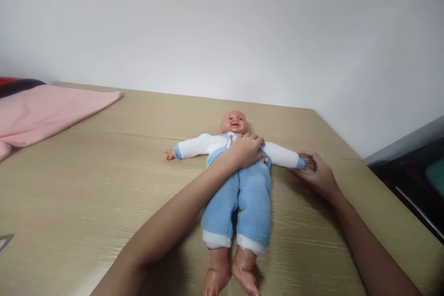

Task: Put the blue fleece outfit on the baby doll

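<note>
A baby doll (253,194) in a white long-sleeved top and fuzzy blue overalls lies on its back, arms stretched out to both sides and bare feet towards me. My left hand (247,149) rests across its chest, fingers bent over the bib near the shoulder strap and holding the body. What the fingertips touch is partly hidden. At the doll's outstretched arm on the right, my right hand (317,171) is closed around the small hand, just past the blue cuff (301,163). The doll's other hand (169,154) lies free on the left.
The wooden table (86,194) stretches under the doll to a white wall (194,37) behind. A pink cloth (52,111) lies at the far left, near a dark and red item (21,84). Dark objects (412,180) stand beyond the right edge.
</note>
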`<state>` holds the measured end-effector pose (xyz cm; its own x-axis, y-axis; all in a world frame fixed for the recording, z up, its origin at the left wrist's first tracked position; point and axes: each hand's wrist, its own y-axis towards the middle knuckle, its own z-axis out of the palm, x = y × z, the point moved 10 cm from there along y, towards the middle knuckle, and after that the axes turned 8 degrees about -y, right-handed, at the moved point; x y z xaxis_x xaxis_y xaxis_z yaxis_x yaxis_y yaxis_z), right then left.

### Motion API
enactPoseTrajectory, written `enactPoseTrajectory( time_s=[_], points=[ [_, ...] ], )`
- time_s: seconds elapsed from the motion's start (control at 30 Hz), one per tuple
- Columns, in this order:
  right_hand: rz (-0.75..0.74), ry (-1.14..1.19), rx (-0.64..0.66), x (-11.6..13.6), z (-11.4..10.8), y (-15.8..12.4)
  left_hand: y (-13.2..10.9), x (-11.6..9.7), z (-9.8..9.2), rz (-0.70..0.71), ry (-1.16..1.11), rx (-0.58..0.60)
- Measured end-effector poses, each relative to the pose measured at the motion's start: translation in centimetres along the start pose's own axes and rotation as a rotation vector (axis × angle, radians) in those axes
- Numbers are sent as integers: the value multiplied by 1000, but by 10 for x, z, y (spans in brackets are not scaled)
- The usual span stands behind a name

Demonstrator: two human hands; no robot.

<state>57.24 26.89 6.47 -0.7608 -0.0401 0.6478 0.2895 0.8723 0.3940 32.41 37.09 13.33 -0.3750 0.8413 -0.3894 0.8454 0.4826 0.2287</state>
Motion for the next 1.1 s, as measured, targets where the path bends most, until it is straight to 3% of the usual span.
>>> enactPoseTrajectory(
  time_s=[0.1, 0.27, 0.4, 0.53, 0.77, 0.9, 1.0, 1.1],
  points=[
    [20, 135, -77, 5, -3, 0, 10, 3, 12, 11, 67, -17],
    [-34, 292, -193, 40, -4, 12, 6, 0, 0, 137, 14, -44],
    [-57, 381, -270, 71, 9, 23, 1, -17, -14, 352, -165, -49],
    [-147, 315, -206, 103, 39, 27, -11, -25, -33, 465, -392, -128],
    [-282, 111, -33, 138, 70, 6, -16, 2, -46, 351, -657, -346],
    [-94, 431, 106, 134, 79, -1, -12, 16, -43, 291, -777, -398],
    [150, 744, 93, 116, 89, -1, -8, 21, -36, 207, -579, -371],
    [292, 848, 71, 99, 102, 1, -4, 27, -26, 108, -360, -322]
  ],
)
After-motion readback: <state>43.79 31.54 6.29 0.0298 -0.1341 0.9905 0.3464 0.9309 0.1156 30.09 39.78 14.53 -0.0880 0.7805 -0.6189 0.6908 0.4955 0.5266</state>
